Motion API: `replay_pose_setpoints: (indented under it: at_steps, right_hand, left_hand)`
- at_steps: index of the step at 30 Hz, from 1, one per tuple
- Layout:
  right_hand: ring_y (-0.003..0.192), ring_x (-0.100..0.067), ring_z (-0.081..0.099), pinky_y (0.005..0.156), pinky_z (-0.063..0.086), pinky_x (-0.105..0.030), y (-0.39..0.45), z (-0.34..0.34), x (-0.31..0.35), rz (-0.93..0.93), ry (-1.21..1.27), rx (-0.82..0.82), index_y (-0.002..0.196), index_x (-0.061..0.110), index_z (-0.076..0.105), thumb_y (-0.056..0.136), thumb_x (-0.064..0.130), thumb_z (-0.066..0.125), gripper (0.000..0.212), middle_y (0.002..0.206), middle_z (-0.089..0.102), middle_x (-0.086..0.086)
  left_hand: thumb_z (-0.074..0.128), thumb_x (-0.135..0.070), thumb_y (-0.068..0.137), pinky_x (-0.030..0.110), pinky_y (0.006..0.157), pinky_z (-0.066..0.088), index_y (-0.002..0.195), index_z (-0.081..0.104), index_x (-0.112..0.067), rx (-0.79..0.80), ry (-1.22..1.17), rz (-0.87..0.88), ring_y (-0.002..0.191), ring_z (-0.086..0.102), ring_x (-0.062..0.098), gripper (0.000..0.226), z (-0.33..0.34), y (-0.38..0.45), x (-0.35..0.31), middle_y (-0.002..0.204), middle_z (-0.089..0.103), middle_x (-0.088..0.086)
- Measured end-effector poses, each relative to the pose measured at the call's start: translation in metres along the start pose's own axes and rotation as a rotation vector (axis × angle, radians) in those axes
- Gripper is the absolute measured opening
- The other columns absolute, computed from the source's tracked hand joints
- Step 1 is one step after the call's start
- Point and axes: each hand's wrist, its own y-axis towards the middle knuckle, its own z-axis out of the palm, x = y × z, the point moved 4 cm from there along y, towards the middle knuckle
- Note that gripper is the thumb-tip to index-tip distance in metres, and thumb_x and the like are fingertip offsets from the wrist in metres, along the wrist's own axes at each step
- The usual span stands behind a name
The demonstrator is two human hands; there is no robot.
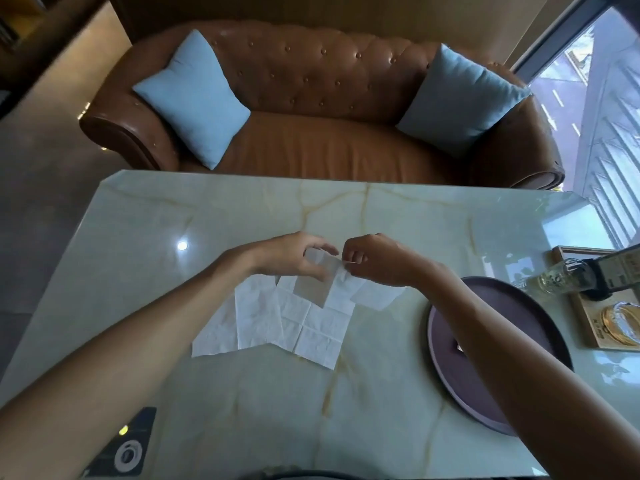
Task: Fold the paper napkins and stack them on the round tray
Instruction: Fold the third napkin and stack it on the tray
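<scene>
At the far left, near your edge of the pale marble table [242, 403], a dark device with a round white dial [129, 453] lies flat. Your left arm reaches in from the lower left, and your left hand [287, 254] hovers over the middle of the table with its fingers curled loosely around the top of a thin, half-transparent napkin sheet [320, 275], which you hold lifted off the surface. Below and to the left of that hand, the other paper napkins [277, 317] lie spread on the table, overlapping one another: one rests furthest left, one upright beside it, and a creased one showing four square panels lies toward the middle. A further napkin [379, 296] sits flat just under your right wrist.

Your right hand [375, 259] meets the left almost fingertip to fingertip, its fingers pinched narrowly on the right edge of the same lifted sheet, so both hands hold it between them.

Further right, the round tray [453, 372], dark purple-brown, lies on the table beside the napkins but apart from them; your right forearm crosses over it, and no napkin shows on the part you can see. Past the tray, at the table's right edge, a wooden tray [588, 315] carries a gold-coloured round object [620, 323] and a clear bottle [554, 279] lying tilted.

Beyond the table stands a brown tufted leather sofa [311, 109] with two light blue cushions [194, 98].
</scene>
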Motion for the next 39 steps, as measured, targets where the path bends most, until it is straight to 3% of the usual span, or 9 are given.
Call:
replay_pose_setpoints:
  at_steps: [4, 6, 9, 13, 17, 24, 33, 37, 39]
  right_hand:
    - [0.084, -0.015, 0.063, 0.075, 0.048, -0.029, -0.002, -0.005, -0.001, 0.016, 0.012, -0.019, 0.099, 0.02, 0.073, 0.093, 0.022, 0.064, 0.012, 0.085, 0.065, 0.01]
    - [0.084, -0.016, 0.064, 0.077, 0.049, -0.028, -0.005, -0.009, -0.008, 0.038, 0.031, -0.045, 0.101, 0.02, 0.075, 0.093, 0.025, 0.065, 0.014, 0.084, 0.066, 0.009]
    - [0.08, -0.015, 0.063, 0.067, 0.041, -0.013, -0.011, -0.011, -0.023, 0.059, 0.06, -0.096, 0.098, 0.012, 0.078, 0.093, 0.024, 0.069, 0.016, 0.083, 0.07, 0.002]
    - [0.076, -0.015, 0.063, 0.064, 0.042, -0.015, -0.019, -0.011, -0.042, 0.136, 0.16, -0.128, 0.094, 0.012, 0.079, 0.094, 0.031, 0.071, 0.021, 0.079, 0.07, 0.004]
    - [0.079, -0.018, 0.064, 0.07, 0.047, -0.027, -0.025, -0.014, -0.051, 0.174, 0.211, -0.14, 0.091, 0.017, 0.08, 0.094, 0.034, 0.071, 0.02, 0.079, 0.069, 0.006]
    - [0.087, -0.022, 0.071, 0.081, 0.054, -0.037, -0.035, -0.017, -0.068, 0.218, 0.244, -0.188, 0.09, 0.019, 0.078, 0.093, 0.03, 0.071, 0.014, 0.088, 0.077, -0.001]
    - [0.081, -0.016, 0.073, 0.076, 0.055, -0.033, -0.035, -0.027, -0.064, 0.209, 0.273, -0.244, 0.088, 0.02, 0.077, 0.094, 0.028, 0.069, 0.013, 0.081, 0.078, 0.003]
    - [0.076, -0.01, 0.071, 0.075, 0.054, -0.032, -0.033, -0.028, -0.052, 0.144, 0.367, -0.265, 0.083, 0.021, 0.075, 0.092, 0.02, 0.068, 0.012, 0.078, 0.076, 0.008]
    - [0.074, -0.006, 0.069, 0.076, 0.054, -0.031, -0.032, -0.029, -0.044, 0.116, 0.378, -0.251, 0.081, 0.02, 0.074, 0.091, 0.018, 0.068, 0.012, 0.077, 0.074, 0.009]
  left_hand:
    - [0.067, -0.052, 0.09, 0.031, 0.085, 0.054, 0.105, 0.077, -0.028, -0.186, 0.074, 0.027, 0.091, 0.066, 0.001, 0.03, 0.007, 0.014, -0.006, 0.101, 0.075, -0.014]
    - [0.065, -0.053, 0.092, 0.03, 0.087, 0.054, 0.101, 0.079, -0.026, -0.227, 0.038, 0.022, 0.094, 0.067, 0.0, 0.032, 0.006, 0.018, -0.004, 0.1, 0.076, -0.012]
    - [0.067, -0.048, 0.093, 0.025, 0.09, 0.052, 0.1, 0.079, -0.023, -0.255, 0.015, 0.054, 0.102, 0.067, -0.001, 0.029, -0.001, 0.017, -0.005, 0.103, 0.077, -0.011]
    - [0.067, -0.038, 0.095, 0.021, 0.09, 0.053, 0.103, 0.081, -0.021, -0.257, -0.053, 0.068, 0.098, 0.071, -0.003, 0.023, -0.013, 0.012, -0.003, 0.1, 0.078, -0.013]
    - [0.07, -0.029, 0.094, 0.016, 0.083, 0.053, 0.103, 0.082, -0.018, -0.254, -0.162, 0.082, 0.091, 0.074, -0.002, 0.019, -0.022, 0.009, 0.0, 0.094, 0.08, -0.012]
    - [0.072, -0.023, 0.092, 0.027, 0.095, 0.055, 0.101, 0.082, -0.012, -0.236, -0.234, 0.084, 0.096, 0.075, 0.008, 0.017, -0.039, 0.001, 0.009, 0.096, 0.081, -0.004]
    - [0.073, -0.025, 0.091, 0.03, 0.101, 0.052, 0.101, 0.081, -0.012, -0.284, -0.368, 0.069, 0.101, 0.074, 0.011, 0.018, -0.035, -0.014, 0.029, 0.1, 0.081, -0.001]
    - [0.076, -0.023, 0.089, 0.04, 0.088, 0.051, 0.108, 0.075, -0.009, -0.162, -0.475, 0.037, 0.096, 0.072, 0.023, 0.024, -0.026, -0.018, 0.033, 0.105, 0.077, 0.014]
    - [0.079, -0.027, 0.085, 0.041, 0.094, 0.051, 0.12, 0.066, -0.015, -0.096, -0.496, 0.006, 0.105, 0.072, 0.024, 0.04, -0.017, -0.013, 0.03, 0.113, 0.076, 0.013]
